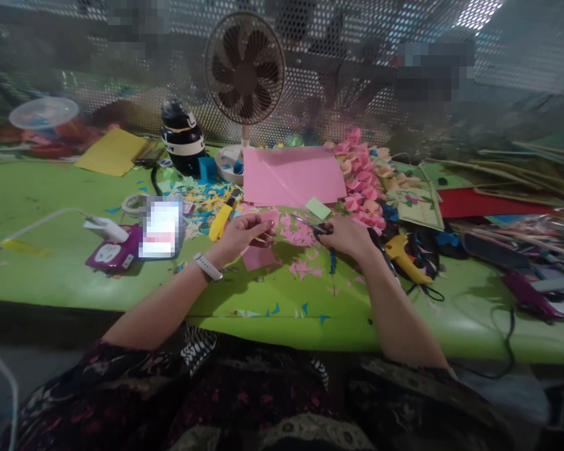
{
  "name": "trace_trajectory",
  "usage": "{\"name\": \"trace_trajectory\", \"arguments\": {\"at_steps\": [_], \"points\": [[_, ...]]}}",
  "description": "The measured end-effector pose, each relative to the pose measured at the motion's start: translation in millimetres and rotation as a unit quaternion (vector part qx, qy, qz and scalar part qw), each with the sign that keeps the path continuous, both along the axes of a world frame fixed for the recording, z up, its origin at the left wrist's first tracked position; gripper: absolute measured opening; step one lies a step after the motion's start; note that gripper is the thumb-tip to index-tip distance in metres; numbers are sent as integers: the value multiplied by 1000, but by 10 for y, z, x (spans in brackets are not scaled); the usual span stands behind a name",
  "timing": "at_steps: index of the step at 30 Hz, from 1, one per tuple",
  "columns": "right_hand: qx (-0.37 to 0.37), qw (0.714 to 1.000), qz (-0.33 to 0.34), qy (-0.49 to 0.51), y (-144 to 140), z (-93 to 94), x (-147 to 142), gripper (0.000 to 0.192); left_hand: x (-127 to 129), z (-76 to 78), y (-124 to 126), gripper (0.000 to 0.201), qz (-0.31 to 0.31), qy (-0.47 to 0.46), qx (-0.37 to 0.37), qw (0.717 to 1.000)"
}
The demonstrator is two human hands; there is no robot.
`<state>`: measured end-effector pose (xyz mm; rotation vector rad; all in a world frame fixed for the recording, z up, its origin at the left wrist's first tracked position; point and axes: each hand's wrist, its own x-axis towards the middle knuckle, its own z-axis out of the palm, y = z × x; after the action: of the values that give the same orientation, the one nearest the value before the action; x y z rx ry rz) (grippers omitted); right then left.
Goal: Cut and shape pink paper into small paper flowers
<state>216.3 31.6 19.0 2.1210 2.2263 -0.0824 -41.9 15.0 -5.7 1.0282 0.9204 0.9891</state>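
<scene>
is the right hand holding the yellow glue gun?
No, the right hand holds scissors over pink scraps; the yellow glue gun lies on the green table beside that wrist.

I can't read any words here. The black and white jug (pixel 182 134) by my fan (pixel 245 67) carries dark lettering on its white band, too small to make out, and my phone (pixel 161 229) screen is only a bright blur.

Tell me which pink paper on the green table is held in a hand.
The small pink piece pinched by the left hand. The big pink sheet lies flat and untouched by the fan, and the pink scraps lie loose near the right hand.
</scene>
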Motion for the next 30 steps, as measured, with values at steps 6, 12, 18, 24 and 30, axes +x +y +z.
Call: {"name": "trace_trajectory", "arguments": {"at_steps": [6, 12, 18, 24, 30], "points": [[13, 998, -7, 62, -13, 31, 107, 24, -4, 4, -4, 32, 7, -16, -5, 1000], [-9, 971, -20, 236, -13, 78, 132, 19, -5, 7, -5, 28, 9, -15, -4, 1000], [-79, 872, -40, 481, -96, 120, 10, 29, -9, 16, -1, 26, 14, -32, -13, 999], [-170, 838, 19, 518, -274, 138, -272, 40, -8, 17, -3, 27, 35, -56, -13, 998], [-174, 847, 52, 500, -318, 33, -382, 40, 7, 24, -20, 22, 46, -60, -11, 997]]}}
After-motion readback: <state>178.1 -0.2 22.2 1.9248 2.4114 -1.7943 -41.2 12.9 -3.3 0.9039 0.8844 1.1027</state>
